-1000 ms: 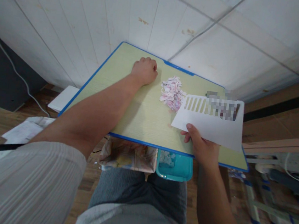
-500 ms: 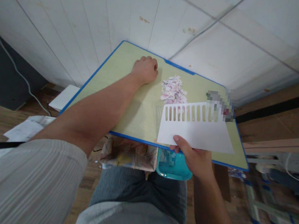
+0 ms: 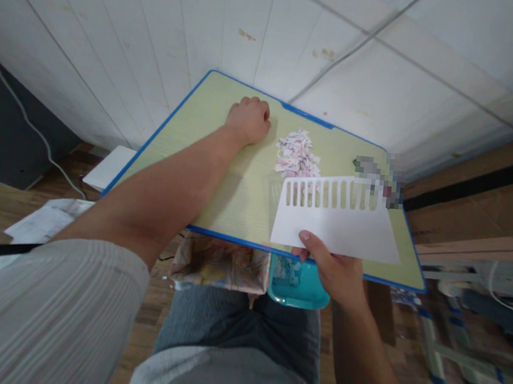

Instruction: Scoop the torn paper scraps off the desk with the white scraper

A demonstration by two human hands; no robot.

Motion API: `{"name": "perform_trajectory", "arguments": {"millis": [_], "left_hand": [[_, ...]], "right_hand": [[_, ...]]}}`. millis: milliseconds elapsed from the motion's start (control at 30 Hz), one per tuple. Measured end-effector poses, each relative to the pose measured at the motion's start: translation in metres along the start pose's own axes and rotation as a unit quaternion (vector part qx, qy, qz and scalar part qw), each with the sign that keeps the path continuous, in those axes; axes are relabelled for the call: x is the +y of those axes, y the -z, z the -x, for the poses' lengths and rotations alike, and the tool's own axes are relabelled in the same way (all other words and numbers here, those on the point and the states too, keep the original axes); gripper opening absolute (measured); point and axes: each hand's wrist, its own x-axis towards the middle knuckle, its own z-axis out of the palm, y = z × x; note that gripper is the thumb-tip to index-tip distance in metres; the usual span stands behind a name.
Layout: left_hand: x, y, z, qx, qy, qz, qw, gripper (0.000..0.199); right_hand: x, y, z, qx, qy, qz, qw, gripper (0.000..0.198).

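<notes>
My right hand (image 3: 326, 263) pinches the near edge of a white sheet with a row of slots (image 3: 335, 228), thumb on top. The sheet's slotted far edge overlaps the near end of a loose heap of small pinkish-white paper scraps (image 3: 298, 150); some scraps show through the slots. My left hand (image 3: 249, 120) rests on the yellow-topped table (image 3: 190, 124) left of the heap, its fingers curled into a loose fist. I see nothing in the fist, though its underside is hidden.
A pixelated item (image 3: 375, 177) lies at the table's right end. Under the front edge, over my lap, sit a patterned lined box (image 3: 224, 277) and a turquoise tray (image 3: 301, 294) with scraps in it. A white wall (image 3: 255, 27) stands behind; brown cardboard (image 3: 481, 185) is at the right.
The slotted sheet has shifted very slightly, its slotted edge moving a little to the right. My left hand and the heap of scraps stay where they were.
</notes>
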Motion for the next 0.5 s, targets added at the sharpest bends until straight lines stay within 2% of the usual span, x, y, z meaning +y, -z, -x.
{"name": "perform_trajectory", "arguments": {"millis": [100,300,433,500], "left_hand": [[-0.001,-0.001,-0.001,0.002,0.001,-0.002,1.0,0.039],[0.002,0.001,0.0,-0.001,0.003,-0.019,1.0,0.035],[0.001,0.0,-0.001,-0.004,0.009,-0.01,1.0,0.036],[-0.001,-0.001,-0.001,0.0,0.009,-0.004,1.0,0.038]], "right_hand": [[0.0,0.001,0.0,0.005,0.007,0.006,1.0,0.047],[0.005,0.005,0.003,-0.031,0.004,0.007,0.999,0.039],[0.01,0.008,0.005,-0.016,0.009,-0.002,1.0,0.042],[0.014,0.011,0.001,0.018,0.022,-0.013,0.999,0.046]]}}
